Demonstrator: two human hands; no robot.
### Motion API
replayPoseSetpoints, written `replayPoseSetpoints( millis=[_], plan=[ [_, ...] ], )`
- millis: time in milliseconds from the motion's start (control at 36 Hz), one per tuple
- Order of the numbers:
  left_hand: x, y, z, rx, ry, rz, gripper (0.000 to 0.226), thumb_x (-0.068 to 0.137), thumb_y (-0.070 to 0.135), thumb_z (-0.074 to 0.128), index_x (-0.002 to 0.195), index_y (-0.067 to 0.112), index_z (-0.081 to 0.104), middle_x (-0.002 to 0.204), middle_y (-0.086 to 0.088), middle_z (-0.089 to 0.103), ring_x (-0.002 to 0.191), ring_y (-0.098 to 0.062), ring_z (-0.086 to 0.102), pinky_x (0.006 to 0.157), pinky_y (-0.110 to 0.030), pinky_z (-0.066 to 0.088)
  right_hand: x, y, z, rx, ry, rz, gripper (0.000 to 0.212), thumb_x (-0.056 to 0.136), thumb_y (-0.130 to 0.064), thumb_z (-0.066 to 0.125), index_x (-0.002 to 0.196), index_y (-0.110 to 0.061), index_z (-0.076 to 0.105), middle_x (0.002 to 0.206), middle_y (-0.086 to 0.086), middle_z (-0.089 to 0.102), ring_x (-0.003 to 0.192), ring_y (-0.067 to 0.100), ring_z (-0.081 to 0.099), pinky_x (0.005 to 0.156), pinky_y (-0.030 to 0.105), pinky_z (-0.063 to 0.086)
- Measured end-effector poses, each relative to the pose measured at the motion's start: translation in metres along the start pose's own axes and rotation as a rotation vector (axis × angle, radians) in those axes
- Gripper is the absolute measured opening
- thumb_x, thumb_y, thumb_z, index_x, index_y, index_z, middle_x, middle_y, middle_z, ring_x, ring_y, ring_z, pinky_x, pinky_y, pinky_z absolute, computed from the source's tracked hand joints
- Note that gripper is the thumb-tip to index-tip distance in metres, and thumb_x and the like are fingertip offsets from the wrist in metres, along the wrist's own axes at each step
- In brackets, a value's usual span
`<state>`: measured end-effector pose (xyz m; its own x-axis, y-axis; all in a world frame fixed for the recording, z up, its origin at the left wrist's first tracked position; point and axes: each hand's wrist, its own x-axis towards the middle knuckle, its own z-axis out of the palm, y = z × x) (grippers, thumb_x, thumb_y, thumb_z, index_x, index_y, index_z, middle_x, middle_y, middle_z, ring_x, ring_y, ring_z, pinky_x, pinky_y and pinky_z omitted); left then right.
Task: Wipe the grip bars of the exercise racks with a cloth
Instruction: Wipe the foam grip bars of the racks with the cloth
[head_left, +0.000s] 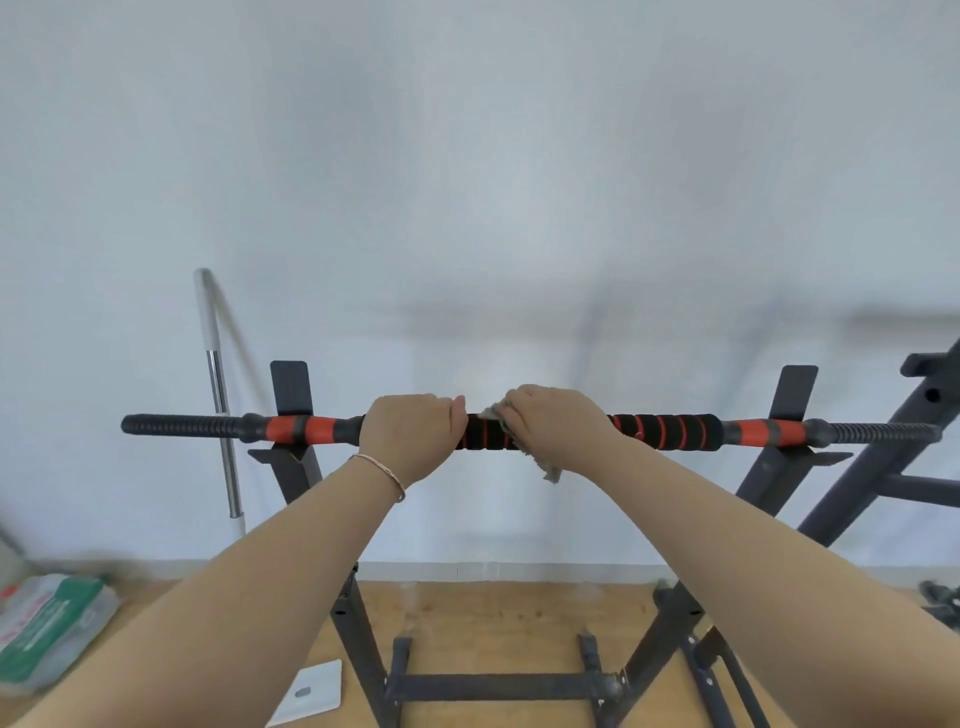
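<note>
Gripping the bar (665, 431) with our left hand (410, 436), fingers curled over its middle, we wrap a pale, crumpled cloth (551, 470) round it with our right hand (556, 426) just beside. The bar is foam-padded, black with red spiral stripes, orange bands and ribbed black ends, and lies level across the two cradles of a dark metal rack (291, 387). Behind it we see a plain white wall (467, 182); below, a wooden floor (493, 618) with a green-and-white pack (47, 629) at the left

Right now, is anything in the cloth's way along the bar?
To its left, the left hand grips the bar right beside the cloth. To its right, the bar is bare up to the rack.
</note>
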<state>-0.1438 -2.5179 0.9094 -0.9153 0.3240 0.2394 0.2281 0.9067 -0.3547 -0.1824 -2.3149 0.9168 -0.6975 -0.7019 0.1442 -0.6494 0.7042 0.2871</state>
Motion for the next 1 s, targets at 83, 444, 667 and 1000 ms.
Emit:
replayPoseSetpoints(
  millis=[83,444,667,1000],
  plan=[
    [-0.001,0.000,0.004,-0.035,0.048,-0.001,0.014,0.079,0.011,0.057,0.076,0.017,0.044,0.053,0.002,0.030,0.041,-0.021,0.038,0.044,-0.021,0.021,0.013,0.004,-0.011,0.223,-0.071,0.142,0.025,0.103,-0.020,0.044,0.125,-0.016,0.055,0.117,0.001,0.060,0.107,0.022,0.055,0.076,0.030,0.040],
    [-0.013,-0.007,0.012,-0.003,0.315,0.060,0.009,0.068,0.004,0.056,0.074,0.011,0.056,0.052,-0.002,0.041,0.044,-0.021,0.029,0.043,-0.026,0.026,0.037,0.048,-0.037,0.916,0.032,0.488,0.043,0.105,-0.037,0.042,0.092,-0.007,0.069,0.082,0.005,0.071,0.071,0.018,0.066,0.074,0.034,0.055],
    [-0.014,-0.032,0.000,0.093,0.054,-0.060,0.032,0.065,0.003,0.065,0.086,0.016,0.046,0.056,0.002,0.031,0.047,-0.022,0.036,0.046,-0.024,0.024,0.023,-0.011,-0.039,0.695,0.132,0.279,0.028,0.101,-0.025,0.043,0.117,-0.019,0.065,0.099,0.002,0.063,0.093,0.027,0.062,0.087,0.038,0.050],
    [-0.019,-0.031,0.011,0.011,-0.006,-0.086,0.028,0.073,0.011,0.064,0.071,0.018,0.036,0.049,0.003,0.031,0.039,-0.019,0.037,0.045,-0.020,0.026,0.041,-0.030,-0.035,0.204,-0.188,0.147,0.032,0.093,-0.011,0.049,0.122,-0.018,0.060,0.093,-0.001,0.069,0.070,0.023,0.055,0.062,0.031,0.045]
  ],
)
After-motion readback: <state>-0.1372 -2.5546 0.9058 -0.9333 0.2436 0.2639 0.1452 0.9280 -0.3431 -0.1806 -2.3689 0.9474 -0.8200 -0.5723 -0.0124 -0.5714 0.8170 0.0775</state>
